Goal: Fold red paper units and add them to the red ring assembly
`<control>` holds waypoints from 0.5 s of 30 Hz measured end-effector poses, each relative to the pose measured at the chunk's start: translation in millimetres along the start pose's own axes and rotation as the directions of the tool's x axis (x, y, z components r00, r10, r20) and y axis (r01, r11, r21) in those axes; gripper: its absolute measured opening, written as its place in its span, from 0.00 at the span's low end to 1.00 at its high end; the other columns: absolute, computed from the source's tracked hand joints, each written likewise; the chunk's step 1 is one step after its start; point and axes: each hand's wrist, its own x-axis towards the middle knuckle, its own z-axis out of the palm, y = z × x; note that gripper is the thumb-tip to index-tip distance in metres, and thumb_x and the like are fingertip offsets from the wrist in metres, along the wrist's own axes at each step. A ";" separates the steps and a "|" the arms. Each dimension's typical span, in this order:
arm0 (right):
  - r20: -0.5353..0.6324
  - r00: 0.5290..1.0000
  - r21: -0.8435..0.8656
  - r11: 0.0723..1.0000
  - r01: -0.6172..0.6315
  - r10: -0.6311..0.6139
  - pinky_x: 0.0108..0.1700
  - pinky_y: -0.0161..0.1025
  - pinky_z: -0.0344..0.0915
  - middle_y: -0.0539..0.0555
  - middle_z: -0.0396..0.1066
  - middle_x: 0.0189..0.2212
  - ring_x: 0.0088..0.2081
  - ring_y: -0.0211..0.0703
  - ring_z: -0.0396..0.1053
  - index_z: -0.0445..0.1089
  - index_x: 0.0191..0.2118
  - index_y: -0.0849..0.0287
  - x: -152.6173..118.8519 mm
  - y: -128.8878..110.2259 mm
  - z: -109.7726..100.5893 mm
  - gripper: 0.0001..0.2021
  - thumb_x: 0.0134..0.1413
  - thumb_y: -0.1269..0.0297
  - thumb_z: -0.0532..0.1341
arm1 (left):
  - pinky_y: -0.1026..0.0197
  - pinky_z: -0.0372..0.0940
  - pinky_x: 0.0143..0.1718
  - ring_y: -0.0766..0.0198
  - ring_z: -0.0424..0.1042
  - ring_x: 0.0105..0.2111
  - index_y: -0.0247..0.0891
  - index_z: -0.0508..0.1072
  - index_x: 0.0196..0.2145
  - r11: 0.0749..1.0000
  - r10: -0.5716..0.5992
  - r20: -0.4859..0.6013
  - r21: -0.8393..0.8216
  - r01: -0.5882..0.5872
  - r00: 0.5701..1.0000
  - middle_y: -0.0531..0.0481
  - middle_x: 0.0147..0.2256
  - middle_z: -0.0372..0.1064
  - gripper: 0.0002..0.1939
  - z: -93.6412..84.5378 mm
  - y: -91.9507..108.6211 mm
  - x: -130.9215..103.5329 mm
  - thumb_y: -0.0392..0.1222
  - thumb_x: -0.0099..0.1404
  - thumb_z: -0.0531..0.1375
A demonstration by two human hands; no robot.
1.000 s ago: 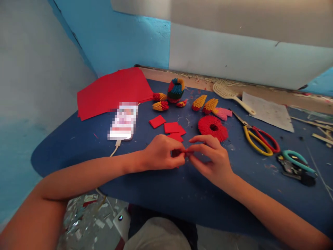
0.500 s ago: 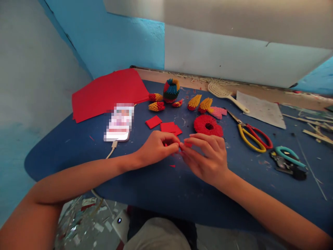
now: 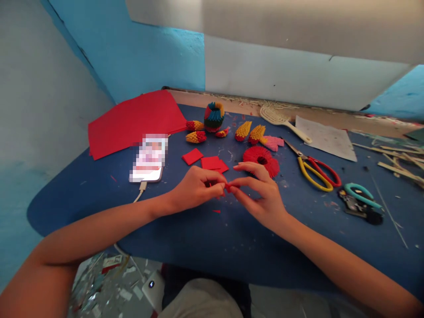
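Observation:
A small red paper piece (image 3: 228,187) is pinched between both hands over the middle of the blue table. My left hand (image 3: 198,187) has thumb and index finger closed on its left side. From the right, my right hand (image 3: 261,192) grips it with thumb and fingertip, its index finger raised. Small red paper rectangles (image 3: 210,163) lie just beyond my left hand, with another red rectangle (image 3: 192,157) to their left. A round red folded-paper ring (image 3: 256,157) sits behind my right hand. One red scrap (image 3: 216,211) lies nearer the front edge.
Large red sheets (image 3: 132,123) and a charging phone (image 3: 150,157) are at the left. Folded-paper pieces, including a colorful pot (image 3: 213,118), stand behind. Rightward lie a brush (image 3: 281,119), scissors (image 3: 318,172), a teal-handled tool (image 3: 361,201), a white sheet (image 3: 326,138) and thin sticks.
My right hand's lower fingertips have closed in on the red piece and its index finger has lifted. The whole view has shifted slightly, moving the table items a little to the left.

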 end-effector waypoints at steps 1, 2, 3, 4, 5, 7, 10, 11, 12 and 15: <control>0.016 1.000 0.015 1.000 -0.005 0.005 0.49 0.52 0.61 0.56 0.67 0.44 0.49 0.49 0.64 0.70 0.32 0.56 0.1 -0.3 0.0 0.02 0.52 0.67 0.60 | 0.71 0.64 0.24 0.71 0.70 0.22 0.30 0.74 0.27 1.000 0.013 0.013 0.000 -0.013 1.000 0.51 0.22 0.72 0.09 0.2 0.2 -0.1 0.32 0.56 0.54; 0.026 1.000 0.026 1.000 -0.008 0.007 0.50 0.53 0.60 0.56 0.67 0.44 0.50 0.50 0.63 0.70 0.31 0.56 0.2 -0.6 -0.3 0.02 0.52 0.68 0.60 | 0.71 0.64 0.24 0.71 0.70 0.22 0.30 0.74 0.27 1.000 0.024 0.029 0.005 -0.024 0.999 0.50 0.23 0.72 0.09 0.4 0.5 -0.2 0.32 0.56 0.53; 0.033 0.999 0.034 0.999 -0.007 0.006 0.51 0.54 0.60 0.56 0.66 0.44 0.51 0.50 0.62 0.69 0.30 0.56 0.2 -0.9 -0.7 0.02 0.51 0.69 0.60 | 0.71 0.63 0.23 0.71 0.70 0.22 0.30 0.74 0.28 0.999 0.038 0.044 0.021 -0.039 0.998 0.50 0.23 0.72 0.09 0.4 0.6 -0.3 0.32 0.56 0.53; 0.038 0.999 0.041 0.999 -0.001 0.000 0.52 0.54 0.59 0.56 0.66 0.43 0.51 0.51 0.61 0.69 0.30 0.56 0.1 -1.2 -1.2 0.02 0.51 0.70 0.60 | 0.72 0.62 0.22 0.71 0.69 0.21 0.30 0.74 0.28 0.997 0.055 0.061 0.046 -0.058 0.997 0.50 0.23 0.72 0.09 0.3 0.7 -0.3 0.33 0.56 0.54; 0.037 0.999 0.048 0.999 0.007 -0.009 0.52 0.54 0.58 0.56 0.66 0.43 0.52 0.51 0.61 0.69 0.29 0.56 0.0 -1.2 -1.7 0.03 0.51 0.70 0.60 | 0.72 0.61 0.21 0.72 0.68 0.21 0.30 0.74 0.28 0.994 0.074 0.072 0.078 -0.080 0.995 0.51 0.22 0.72 0.08 0.2 0.7 -0.4 0.33 0.56 0.54; 0.021 1.000 0.066 0.998 -0.002 0.001 0.53 0.54 0.58 0.56 0.65 0.42 0.52 0.50 0.61 0.70 0.30 0.56 -0.2 -0.6 -2.1 0.03 0.51 0.70 0.61 | 0.72 0.59 0.20 0.73 0.66 0.20 0.31 0.74 0.27 0.983 0.107 0.056 0.142 -0.114 0.993 0.52 0.21 0.71 0.07 -0.2 0.4 -0.3 0.34 0.56 0.56; -0.011 0.990 0.177 0.975 -0.136 0.141 0.49 0.51 0.63 0.56 0.67 0.43 0.49 0.49 0.65 0.68 0.38 0.54 -0.5 2.3 0.0 0.10 0.47 0.64 0.65 | 0.72 0.60 0.22 0.73 0.66 0.20 0.32 0.74 0.27 0.983 0.117 -0.072 0.152 -0.105 0.991 0.52 0.22 0.71 0.07 -0.1 -0.1 -0.2 0.34 0.57 0.56; -0.005 0.979 0.237 0.952 -0.196 0.203 0.47 0.48 0.64 0.55 0.68 0.41 0.47 0.48 0.66 0.67 0.40 0.54 -0.5 3.4 1.2 0.13 0.47 0.62 0.65 | 0.72 0.61 0.22 0.73 0.67 0.21 0.32 0.75 0.27 0.987 0.107 -0.105 0.135 -0.092 0.989 0.52 0.22 0.72 0.08 0.1 -0.3 -0.2 0.35 0.58 0.56; 0.012 0.966 0.298 0.922 -0.249 0.257 0.45 0.46 0.66 0.55 0.70 0.39 0.44 0.46 0.68 0.67 0.40 0.55 -0.5 4.4 2.5 0.13 0.47 0.61 0.65 | 0.72 0.62 0.23 0.72 0.68 0.21 0.32 0.75 0.28 0.990 0.091 -0.118 0.117 -0.077 0.989 0.52 0.23 0.73 0.08 0.5 -0.4 -0.2 0.35 0.58 0.56; 0.085 0.934 0.439 0.828 -0.348 0.348 0.38 0.39 0.68 0.51 0.72 0.31 0.34 0.39 0.70 0.69 0.35 0.56 0.2 6.4 5.0 0.04 0.53 0.63 0.59 | 0.71 0.63 0.24 0.71 0.70 0.23 0.32 0.75 0.30 0.995 0.032 -0.054 0.101 -0.026 0.998 0.51 0.25 0.73 0.09 1.6 -0.7 -0.1 0.36 0.59 0.55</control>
